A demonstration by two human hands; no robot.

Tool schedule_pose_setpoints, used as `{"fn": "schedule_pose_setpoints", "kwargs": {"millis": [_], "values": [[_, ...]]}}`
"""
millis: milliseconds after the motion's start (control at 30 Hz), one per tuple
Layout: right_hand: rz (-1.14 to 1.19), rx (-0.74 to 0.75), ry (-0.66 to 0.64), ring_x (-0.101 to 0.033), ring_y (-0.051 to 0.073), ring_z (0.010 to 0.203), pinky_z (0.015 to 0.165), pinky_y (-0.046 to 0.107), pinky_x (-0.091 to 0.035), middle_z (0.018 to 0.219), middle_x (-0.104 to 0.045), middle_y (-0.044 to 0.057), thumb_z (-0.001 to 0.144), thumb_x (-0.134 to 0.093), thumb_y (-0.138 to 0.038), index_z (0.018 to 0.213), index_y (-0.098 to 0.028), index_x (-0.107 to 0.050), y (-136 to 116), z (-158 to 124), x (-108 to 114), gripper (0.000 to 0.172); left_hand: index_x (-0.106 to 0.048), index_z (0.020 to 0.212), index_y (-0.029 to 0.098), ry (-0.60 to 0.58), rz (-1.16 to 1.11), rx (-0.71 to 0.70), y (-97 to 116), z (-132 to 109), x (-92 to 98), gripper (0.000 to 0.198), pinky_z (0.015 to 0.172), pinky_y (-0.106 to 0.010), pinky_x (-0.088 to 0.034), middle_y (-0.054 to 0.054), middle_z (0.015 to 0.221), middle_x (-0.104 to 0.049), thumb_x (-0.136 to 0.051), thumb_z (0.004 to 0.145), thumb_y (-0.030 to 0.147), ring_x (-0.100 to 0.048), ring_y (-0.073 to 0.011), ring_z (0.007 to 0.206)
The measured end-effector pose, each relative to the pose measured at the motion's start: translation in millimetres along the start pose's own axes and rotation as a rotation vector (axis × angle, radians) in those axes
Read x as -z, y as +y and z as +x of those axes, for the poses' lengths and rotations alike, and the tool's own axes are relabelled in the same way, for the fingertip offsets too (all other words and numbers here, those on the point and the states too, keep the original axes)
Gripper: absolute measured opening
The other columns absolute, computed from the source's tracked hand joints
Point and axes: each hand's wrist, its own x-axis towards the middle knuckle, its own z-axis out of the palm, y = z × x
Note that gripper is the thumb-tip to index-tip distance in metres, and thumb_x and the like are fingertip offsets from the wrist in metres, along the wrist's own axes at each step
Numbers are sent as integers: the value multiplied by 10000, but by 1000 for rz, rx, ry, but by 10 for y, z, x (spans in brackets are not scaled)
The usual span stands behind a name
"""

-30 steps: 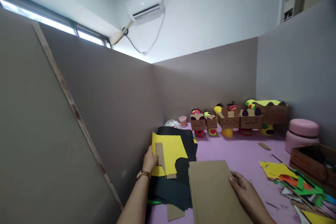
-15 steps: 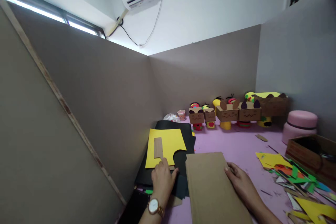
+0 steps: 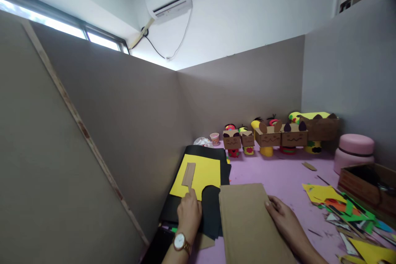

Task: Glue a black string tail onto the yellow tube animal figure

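Observation:
My left hand (image 3: 188,211), wearing a wristwatch (image 3: 179,241), is closed at the near edge of a yellow paper sheet (image 3: 206,171) with a curved cutout. A small cardboard strip (image 3: 189,174) lies on that sheet, its narrow end reaching toward my fingertips. The exact pinch is partly hidden. Beneath the yellow sheet are black sheets (image 3: 212,204). With thumb on top, my right hand (image 3: 283,218) grips the right edge of a brown cardboard stack (image 3: 247,222) in front of me.
Cardboard-faced animal figures (image 3: 268,136) line the back of the purple table (image 3: 266,171). On the right stand a pink container (image 3: 354,152) and an open cardboard box (image 3: 365,183), with coloured paper scraps (image 3: 343,208) near them. A paper cup (image 3: 214,138) is at the back left.
The yellow sheet has turned clockwise, and the strip on it now tilts. My left hand has drawn its thumb in and shifted slightly down. The right hand keeps its hold on the cardboard.

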Motion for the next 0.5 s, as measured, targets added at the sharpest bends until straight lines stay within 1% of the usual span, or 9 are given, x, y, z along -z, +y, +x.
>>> {"fn": "schedule_pose_setpoints", "kwargs": {"millis": [67, 133, 200, 233, 267, 300, 367, 433, 500], "values": [[2, -1, -5, -605, 285, 992, 849, 384, -443, 1107, -656, 148, 783, -448, -473, 1072, -153, -573, -12, -3, 0, 449, -547, 1145, 98, 31, -15, -57, -1, 23, 7, 351, 803, -381, -467, -173, 1073, -640, -398, 847, 209, -584, -290, 1017], [11, 2, -9, -602, 285, 992, 854, 385, -436, 1112, -655, 143, 783, -454, -470, 1059, -158, -579, -14, -3, -1, 435, -480, 1255, 181, 43, -37, -129, -3, 86, -33, 419, 950, -437, -382, -138, 1308, -523, -421, 853, 282, -455, -287, 1202], [27, 5, -5, -596, 286, 1007, 859, 382, -432, 1119, -652, 140, 779, -464, -466, 1050, -159, -582, -3, 2, -5, 426, -402, 1328, 225, 25, -57, -159, -16, 177, -122, 493, 1010, -528, -297, -109, 1424, -410, -448, 843, 305, -333, -300, 1302], [37, 5, 0, -591, 289, 1017, 859, 382, -432, 1120, -651, 141, 775, -469, -463, 1047, -157, -583, 7, 6, -7, 425, -408, 1327, 210, 11, -65, -150, -29, 224, -179, 496, 997, -579, -287, -122, 1428, -403, -453, 840, 293, -313, -321, 1313], [49, 4, 5, -589, 292, 1022, 860, 383, -431, 1118, -652, 143, 771, -475, -461, 1044, -153, -584, 17, 12, -10, 425, -446, 1302, 185, -7, -76, -135, -44, 269, -237, 467, 962, -608, -313, -142, 1403, -435, -444, 843, 275, -331, -340, 1300], [63, 3, 11, -589, 294, 1023, 860, 385, -432, 1114, -654, 143, 767, -482, -457, 1041, -152, -586, 25, 18, -13, 424, -476, 1278, 167, -21, -89, -120, -60, 307, -293, 440, 929, -621, -341, -155, 1380, -461, -425, 850, 254, -352, -352, 1287], [98, 2, 20, -591, 298, 1024, 860, 383, -433, 1097, -665, 136, 753, -509, -445, 1021, -156, -599, 31, 29, -18, 405, -502, 1255, 141, -23, -123, -89, -88, 362, -384, 415, 897, -641, -352, -176, 1361, -477, -391, 861, 211, -366, -371, 1274], [144, 0, 27, -598, 300, 1017, 856, 379, -436, 1066, -681, 125, 734, -545, -429, 983, -165, -619, 17, 36, -20, 370, -503, 1253, 126, -5, -173, -59, -99, 385, -431, 415, 908, -659, -319, -194, 1364, -467, -380, 861, 177, -347, -383, 1281], [206, -9, 30, -615, 300, 990, 834, 378, -450, 1026, -698, 114, 721, -573, -423, 956, -172, -627, -12, 36, -17, 347, -506, 1249, 115, 13, -249, -27, -88, 380, -427, 417, 940, -671, -263, -208, 1362, -463, -385, 852, 150, -325, -386, 1292]]}}
